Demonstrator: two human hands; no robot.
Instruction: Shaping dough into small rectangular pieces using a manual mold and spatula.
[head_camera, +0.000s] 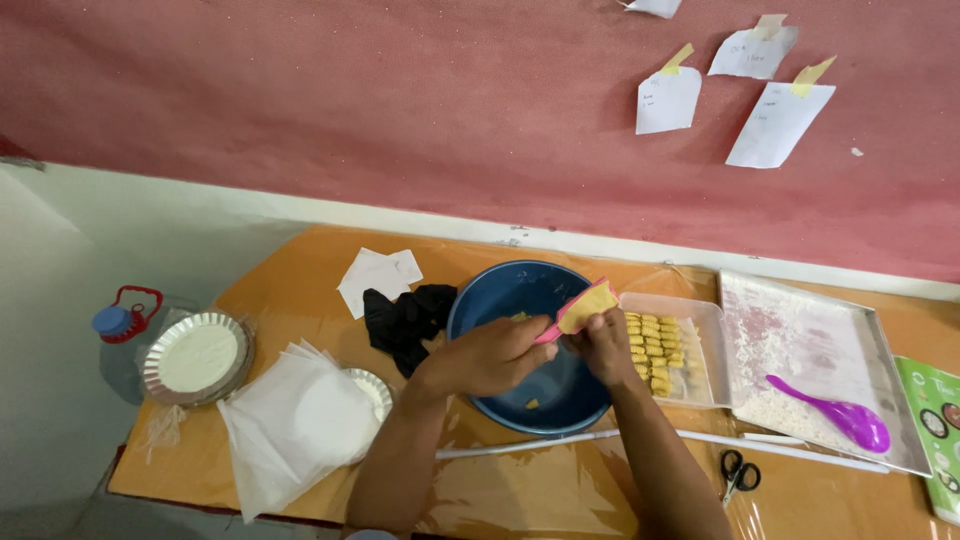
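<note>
Orange covering, glossy with clear film, spreads over the table (300, 290) below a dull red wall. Over the blue bowl (500, 290) at its middle, both hands meet. The left hand (487, 355) is closed on the handle of a pink scraper (560, 325), whose blade carries a flat yellow piece of dough (590, 303) tilted up and to the right. The right hand (605, 345) is just beside it, fingers curled in against the underside of that dough; whether it pinches the dough or only presses on it I cannot tell. A small yellow scrap lies in the bowl below the hands.

Just right of the hands, touching the bowl's rim, stands a clear plastic box (700, 345) with rows of small ridged yellow pieces (655, 350). Farther right is a floured metal tray (800, 340) holding a purple spoon (835, 415). Scissors (738, 472) lie near, in front of the tray, by a long white rod (540, 445).

Left of the bowl sits a crumpled black cloth (400, 320), with white paper (375, 275) beyond it. Nearer and leftward lie a stack of white sheets (290, 425) and fluted foil pans (195, 355).
</note>
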